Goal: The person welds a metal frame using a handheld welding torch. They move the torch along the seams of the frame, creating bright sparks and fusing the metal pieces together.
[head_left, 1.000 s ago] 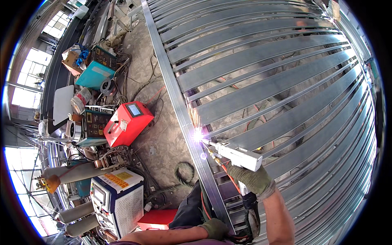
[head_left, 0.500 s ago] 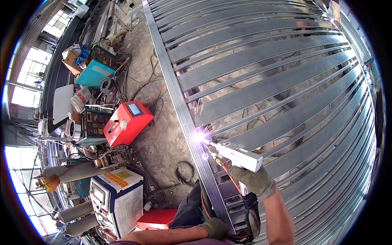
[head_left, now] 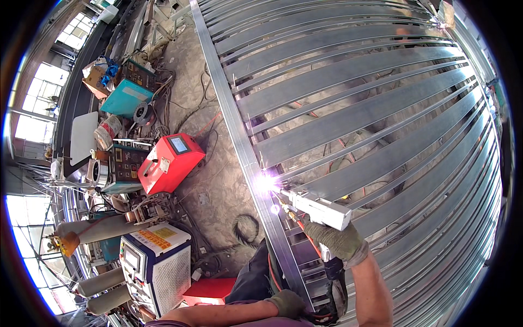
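Grey-green glove (head_left: 357, 252) on the right hand (head_left: 339, 238), head view. Fingers wrapped about the grip of a white welding torch (head_left: 320, 210); the torch body runs forward and left from the fist, nozzle at the side rail (head_left: 231, 122) of a large metal frame. White-violet glare (head_left: 265, 183) at the nozzle tip, ahead and left of the hand, where rail and slats meet; the exact contact is lost in the brightness. Orange-red hose (head_left: 310, 240) just left of the same hand, dark cable (head_left: 336, 280) hanging below it. Flat grey slats (head_left: 332, 128) spread ahead of and to the right of the hand, wide ones alternating with narrow, concrete floor (head_left: 218, 174) showing between.

Left hand (head_left: 289, 303), gloved too: low, to the left of the right hand, just beside the rail's near end. Fingers look curled; cannot tell whether it grips anything or touches the rail. Dark trouser leg (head_left: 251, 278) just ahead and left of it. Farther ahead and left, a coiled rope (head_left: 245, 231). Well left of both hands: white-and-blue cabinet (head_left: 171, 272), red machine with a small screen (head_left: 174, 166), teal machine (head_left: 126, 100), grey cylinder (head_left: 103, 231).
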The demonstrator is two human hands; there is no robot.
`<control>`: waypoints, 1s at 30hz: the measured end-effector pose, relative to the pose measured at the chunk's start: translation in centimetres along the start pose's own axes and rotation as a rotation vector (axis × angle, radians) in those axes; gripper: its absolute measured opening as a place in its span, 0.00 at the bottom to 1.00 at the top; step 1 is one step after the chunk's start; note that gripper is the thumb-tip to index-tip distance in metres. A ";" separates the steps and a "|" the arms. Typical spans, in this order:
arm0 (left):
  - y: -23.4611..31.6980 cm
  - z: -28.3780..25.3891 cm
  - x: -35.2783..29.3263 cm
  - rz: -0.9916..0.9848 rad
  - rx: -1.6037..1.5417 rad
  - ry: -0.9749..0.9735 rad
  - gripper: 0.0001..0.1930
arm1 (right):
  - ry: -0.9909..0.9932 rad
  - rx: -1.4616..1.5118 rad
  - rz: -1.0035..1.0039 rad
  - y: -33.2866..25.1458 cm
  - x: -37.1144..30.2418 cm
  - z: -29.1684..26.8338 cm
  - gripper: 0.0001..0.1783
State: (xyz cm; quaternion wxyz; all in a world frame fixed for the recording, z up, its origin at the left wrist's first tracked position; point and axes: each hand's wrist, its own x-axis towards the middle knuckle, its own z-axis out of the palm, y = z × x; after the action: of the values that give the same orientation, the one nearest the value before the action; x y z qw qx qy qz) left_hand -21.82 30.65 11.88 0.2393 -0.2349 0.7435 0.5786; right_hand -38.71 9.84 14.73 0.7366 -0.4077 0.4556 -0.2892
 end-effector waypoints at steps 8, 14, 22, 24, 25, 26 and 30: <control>0.3 -0.8 0.0 -0.032 0.001 -0.061 0.15 | -0.007 -0.013 -0.009 0.4 0.1 0.0 0.31; 0.7 -3.2 -1.7 0.036 -0.023 -0.008 0.15 | 0.000 0.025 0.025 0.7 -0.3 -0.1 0.31; 0.6 -3.2 -2.0 0.044 -0.021 0.011 0.15 | 0.011 0.138 0.066 -1.2 -0.3 0.7 0.30; 0.5 -3.2 -2.2 0.075 -0.026 0.040 0.15 | 0.016 0.135 0.048 -1.2 -0.4 0.7 0.30; 0.4 -3.1 -2.1 0.082 -0.023 0.033 0.15 | 0.015 0.129 0.033 -1.0 -0.4 0.7 0.30; 0.3 -3.0 -2.1 0.084 -0.021 0.027 0.15 | 0.014 0.123 0.018 -0.7 -0.5 0.7 0.30; 0.7 -3.5 -2.4 0.046 -0.004 0.009 0.15 | 0.018 0.087 -0.007 -1.0 -0.8 0.8 0.32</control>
State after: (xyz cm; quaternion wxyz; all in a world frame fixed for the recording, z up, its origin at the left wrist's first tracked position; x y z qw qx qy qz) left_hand -20.64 27.54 14.66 0.2222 -0.2206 0.7486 0.5845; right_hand -38.37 10.22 16.10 0.7485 -0.3743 0.4478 -0.3148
